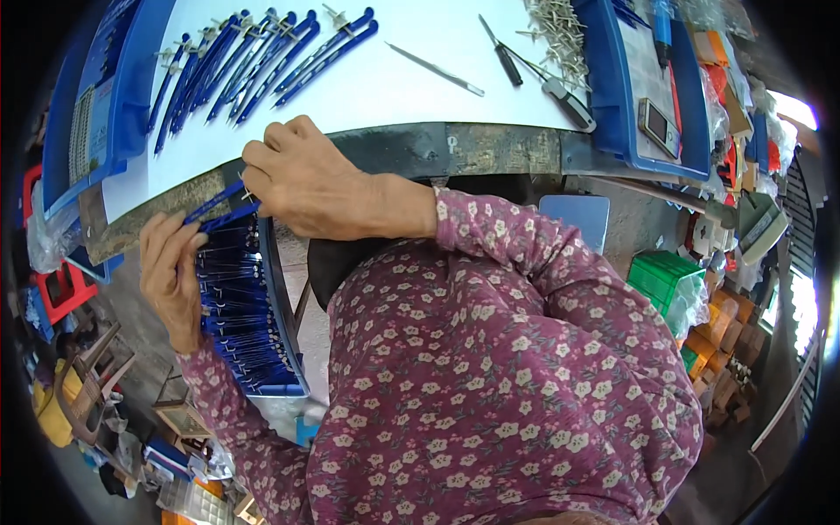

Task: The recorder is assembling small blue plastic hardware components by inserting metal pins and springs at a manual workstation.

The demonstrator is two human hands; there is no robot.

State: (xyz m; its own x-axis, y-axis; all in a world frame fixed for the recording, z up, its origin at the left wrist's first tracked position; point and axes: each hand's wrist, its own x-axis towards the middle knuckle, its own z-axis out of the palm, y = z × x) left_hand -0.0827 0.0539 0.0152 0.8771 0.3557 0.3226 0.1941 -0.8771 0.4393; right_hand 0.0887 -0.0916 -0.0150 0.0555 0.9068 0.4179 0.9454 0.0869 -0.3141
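Note:
Over a blue tray (282,390) at the left front, my two hands hold a slim blue double-armed plastic piece (216,207) between them. My left hand (171,278) pinches its lower-left end with thumb and fingers. My right hand (306,179) is closed on its other end, where a bit of metal shows by the fingertips. The tray beneath is packed with rows of similar blue pieces (241,306) with thin metal parts. On the white tabletop (385,96), several more blue pieces (262,61) lie slanted in a row, with metal cross-shaped fittings at their upper ends.
Silver tweezers (436,68) and a black-handled tool (507,63) lie on the tabletop, beside a heap of small metal parts (560,39). Blue bins (131,105) flank the table; the right one holds a small device with a screen (658,128). A green crate (662,282) stands at the right.

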